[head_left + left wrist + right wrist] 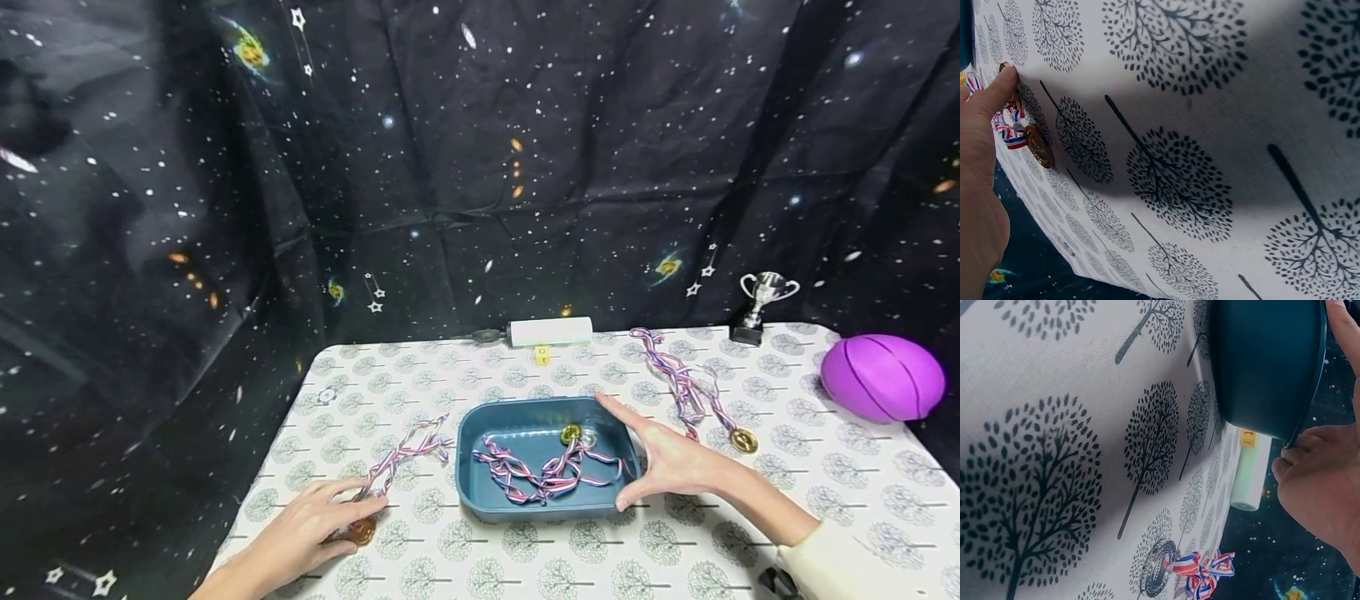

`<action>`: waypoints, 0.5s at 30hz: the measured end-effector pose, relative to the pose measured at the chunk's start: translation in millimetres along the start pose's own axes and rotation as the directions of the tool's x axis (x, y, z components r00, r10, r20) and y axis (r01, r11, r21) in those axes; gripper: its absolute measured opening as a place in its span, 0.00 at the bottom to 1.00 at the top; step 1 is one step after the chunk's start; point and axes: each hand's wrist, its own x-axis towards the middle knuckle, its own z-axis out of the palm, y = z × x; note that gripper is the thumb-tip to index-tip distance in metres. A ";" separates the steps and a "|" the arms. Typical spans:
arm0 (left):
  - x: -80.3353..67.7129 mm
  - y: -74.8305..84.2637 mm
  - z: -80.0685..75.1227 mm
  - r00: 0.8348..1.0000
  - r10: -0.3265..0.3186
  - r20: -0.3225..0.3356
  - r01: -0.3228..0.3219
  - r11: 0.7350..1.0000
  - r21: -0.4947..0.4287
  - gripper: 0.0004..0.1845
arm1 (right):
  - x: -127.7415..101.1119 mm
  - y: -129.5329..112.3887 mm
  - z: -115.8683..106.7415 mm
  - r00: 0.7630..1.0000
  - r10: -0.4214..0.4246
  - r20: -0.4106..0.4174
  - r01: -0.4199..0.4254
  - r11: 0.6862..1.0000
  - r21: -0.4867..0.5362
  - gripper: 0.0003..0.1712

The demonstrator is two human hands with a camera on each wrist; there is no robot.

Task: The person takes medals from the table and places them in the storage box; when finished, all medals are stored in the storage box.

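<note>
At the left of the head view my left hand (311, 521) is on a bronze medal (362, 531), its thumb and forefinger on either side. The striped ribbon (401, 454) trails away toward the basin. In the left wrist view the thumb touches one medal, and a second medal (1039, 147) tilts beside the ribbon. My right hand (671, 458) grips the right end of a dark blue basin (480, 507), thumb at the near side and fingers at the far corner. Inside the basin lie a gold medal (571, 433), a silver medal (589, 438) and tangled ribbons (543, 483).
Right of the basin lie more ribbons (678, 375) with a gold medal (743, 440). A silver trophy cup (767, 290) and a purple ball (882, 377) stand at the far right. A white cylinder (551, 331) and a yellow block (542, 356) sit at the back edge.
</note>
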 end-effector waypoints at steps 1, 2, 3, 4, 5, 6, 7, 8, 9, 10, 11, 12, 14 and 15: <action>0.7 -0.3 0.2 1.000 -0.003 -0.002 0.003 1.000 -0.010 0.42 | 0.1 0.0 0.0 1.000 -0.003 0.000 0.003 1.000 -0.002 0.85; 1.2 -0.5 0.2 1.000 -0.005 -0.005 0.004 1.000 -0.021 0.41 | 0.1 0.0 -0.1 1.000 -0.002 0.000 0.002 1.000 -0.006 0.85; 1.3 -1.2 0.4 1.000 -0.004 -0.014 0.003 1.000 -0.028 0.39 | 0.2 -0.1 -0.2 1.000 -0.001 0.001 0.001 1.000 -0.006 0.85; 1.2 -1.9 0.8 1.000 -0.006 -0.021 0.005 0.999 -0.032 0.38 | 0.2 -0.2 -0.4 1.000 -0.001 0.001 0.001 1.000 -0.004 0.85; 1.2 -2.9 1.3 1.000 -0.011 -0.024 0.010 0.999 -0.039 0.37 | 0.3 -0.4 -0.5 1.000 -0.003 0.001 0.003 1.000 -0.004 0.84; 0.7 -3.8 2.0 0.999 -0.020 -0.027 0.019 0.999 -0.040 0.36 | 0.3 -0.5 -0.6 1.000 -0.003 0.001 0.003 1.000 -0.004 0.84; 0.2 -4.7 2.7 0.999 -0.027 -0.031 0.026 0.999 -0.041 0.35 | 0.4 -0.6 -0.7 1.000 -0.006 0.002 0.006 1.000 -0.002 0.84; -0.1 -5.4 3.4 0.999 -0.032 -0.037 0.030 0.999 -0.043 0.33 | 0.5 -0.7 -0.9 1.000 -0.007 0.003 0.007 1.000 0.002 0.84; -0.3 -6.1 4.3 0.998 -0.036 -0.042 0.034 0.999 -0.043 0.32 | 0.5 -0.8 -0.9 1.000 -0.013 0.004 0.013 1.000 0.008 0.83; -0.4 -6.6 5.1 0.998 -0.044 -0.045 0.042 0.998 -0.044 0.31 | 0.4 -0.8 -0.8 1.000 -0.018 0.003 0.018 1.000 0.006 0.83; -0.1 -6.5 5.7 0.998 -0.051 -0.048 0.049 0.998 -0.049 0.30 | 0.5 -0.6 -0.7 1.000 -0.022 0.003 0.022 1.000 0.006 0.82; 0.0 -6.4 6.1 0.997 -0.057 -0.053 0.054 0.997 -0.052 0.29 | 0.4 -0.4 -0.6 1.000 -0.024 0.002 0.024 1.000 0.003 0.82; 0.8 -5.3 7.0 0.995 -0.070 -0.064 0.067 0.996 -0.058 0.28 | 0.5 0.0 -0.2 1.000 -0.021 0.000 0.021 1.000 0.001 0.83; 1.2 -4.6 7.3 0.994 -0.081 -0.068 0.077 0.995 -0.068 0.27 | 0.6 0.1 0.0 1.000 -0.016 0.000 0.016 1.000 0.000 0.83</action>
